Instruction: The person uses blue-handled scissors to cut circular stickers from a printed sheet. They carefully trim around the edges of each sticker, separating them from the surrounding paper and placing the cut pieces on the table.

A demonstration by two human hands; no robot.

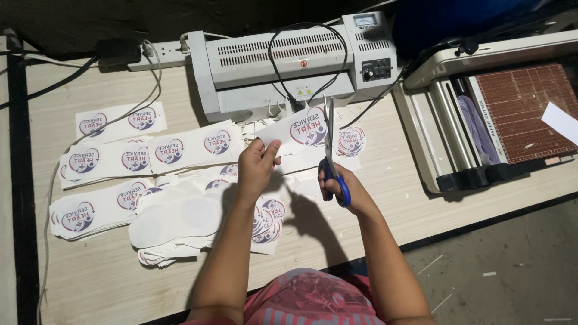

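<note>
My left hand [257, 165] pinches the near edge of a white printed strip [295, 127] with a round red-and-blue emblem, holding it up above the table. My right hand [342, 188] grips blue-handled scissors [330, 150], the blades pointing away from me and standing against the strip's right side beside the emblem. Both hands hover over a pile of similar printed sheets.
Several printed strips and blank white cutouts [174, 219] lie spread on the wooden table [96, 277]. A grey laminator [289, 60] with black cables stands at the back. A paper cutter [506, 108] sits at the right. A power strip [156, 54] lies at the back left.
</note>
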